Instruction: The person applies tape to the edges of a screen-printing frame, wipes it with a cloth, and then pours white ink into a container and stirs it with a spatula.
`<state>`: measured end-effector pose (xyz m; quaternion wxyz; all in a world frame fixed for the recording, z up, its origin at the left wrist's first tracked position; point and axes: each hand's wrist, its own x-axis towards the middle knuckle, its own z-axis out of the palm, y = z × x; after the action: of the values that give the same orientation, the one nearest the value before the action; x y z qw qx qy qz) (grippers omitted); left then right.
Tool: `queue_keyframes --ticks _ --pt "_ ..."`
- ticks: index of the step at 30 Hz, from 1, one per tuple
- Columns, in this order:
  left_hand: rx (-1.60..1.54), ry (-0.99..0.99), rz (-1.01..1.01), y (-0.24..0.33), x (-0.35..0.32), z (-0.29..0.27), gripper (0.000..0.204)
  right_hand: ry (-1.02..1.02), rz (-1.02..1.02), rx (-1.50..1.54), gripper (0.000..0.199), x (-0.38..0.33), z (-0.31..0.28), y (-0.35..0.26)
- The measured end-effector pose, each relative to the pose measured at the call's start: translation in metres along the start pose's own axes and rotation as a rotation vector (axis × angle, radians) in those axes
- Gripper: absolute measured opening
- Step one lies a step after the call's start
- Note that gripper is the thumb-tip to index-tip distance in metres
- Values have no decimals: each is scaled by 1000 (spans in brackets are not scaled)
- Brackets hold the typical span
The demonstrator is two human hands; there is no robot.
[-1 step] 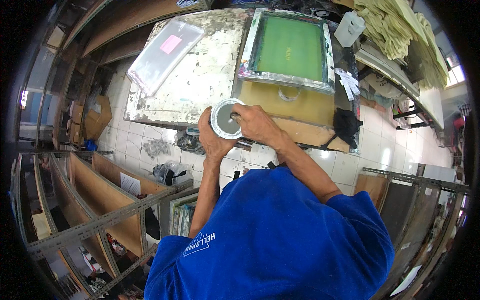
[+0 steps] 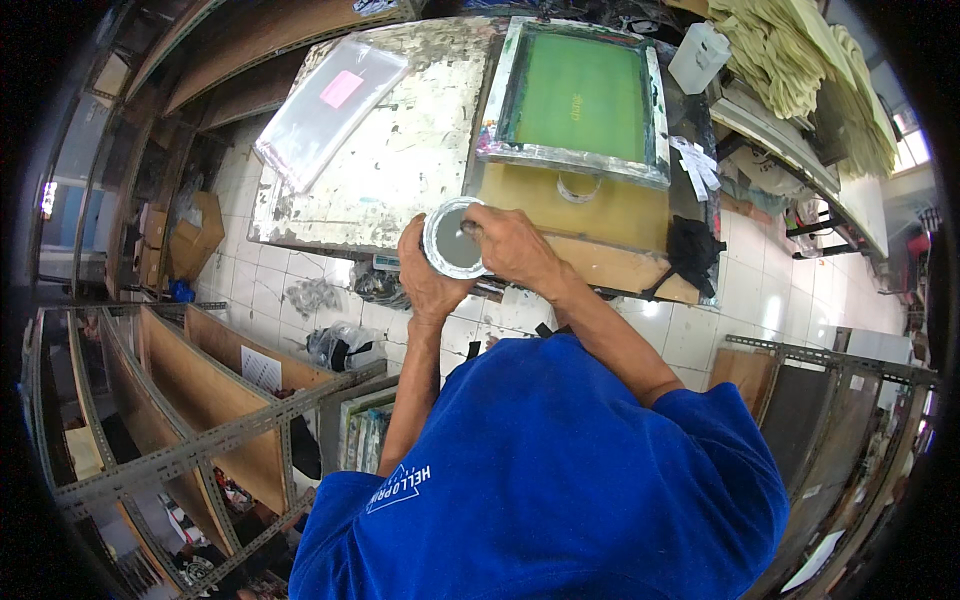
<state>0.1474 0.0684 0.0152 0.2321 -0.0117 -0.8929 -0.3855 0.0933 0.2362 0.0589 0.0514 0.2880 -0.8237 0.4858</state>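
Observation:
My left hand (image 2: 427,280) wraps round the side of a round white tub (image 2: 430,247), fingers closed on its wall. Grey, paint-like liquid (image 2: 452,250) fills the inside, and the tub's rim is smeared. Above the right side of the opening, my right hand (image 2: 512,245) is closed round a stirring stick (image 2: 468,230). Only a small, shiny part of that stick shows between the fingers and the liquid; the rest is hidden. The tub is held at the near edge of the worktable (image 2: 350,215).
A screen-printing frame (image 2: 662,130) with green mesh lies on a yellowish board (image 2: 620,215). Clear plastic sleeves (image 2: 320,125) with a pink slip (image 2: 342,89) lie at left. A white jug (image 2: 698,58) and black cloth (image 2: 692,255) are at right. Metal-framed shelves (image 2: 210,440) flank me.
My right hand and the stirring stick have shifted very slightly at the tub's opening. My left hand keeps its hold on the tub.

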Motion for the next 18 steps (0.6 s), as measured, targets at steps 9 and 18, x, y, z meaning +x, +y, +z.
queue_keyframes --ticks 9,18 --pt "28 -14 25 0 -1 8 104 -1 10 72 14 1 -1 9" --pt "102 11 118 1 2 17 107 -124 64 -31 16 -3 -9 17"
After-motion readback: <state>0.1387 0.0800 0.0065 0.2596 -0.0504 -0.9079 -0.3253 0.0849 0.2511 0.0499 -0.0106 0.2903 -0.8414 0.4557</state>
